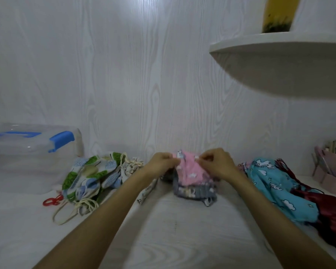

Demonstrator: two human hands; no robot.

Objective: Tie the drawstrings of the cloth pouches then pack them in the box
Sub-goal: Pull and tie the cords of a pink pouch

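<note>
1. Pink pouch, printed with small white figures, is held at the middle of the white bench, close to the wood-grain wall.
2. Its top edge is pinched on the left by the left hand and on the right by the right hand; each grip is curled tight on the cloth, and whether a drawstring is caught in the fingers cannot be told.
3. Under the pink pouch a grey patterned pouch is seen lying flat, touching it.
4. To the left, a heap of leaf-print pouches in green and blue is spread on the bench, with cream drawstrings trailing toward the near edge.
5. A red ring-shaped clip is seen just beside that heap.
6. Farther left, a clear plastic box is placed against the wall, its lid fitted with blue clasps.
7. To the right, a teal pouch with white figures and clouds is laid beside a dark red pouch, the two touching.
8. At the far right a pink holder with small items is seen, blurred.
9. Above it, a white shelf is fixed, carrying a yellow container.
</note>
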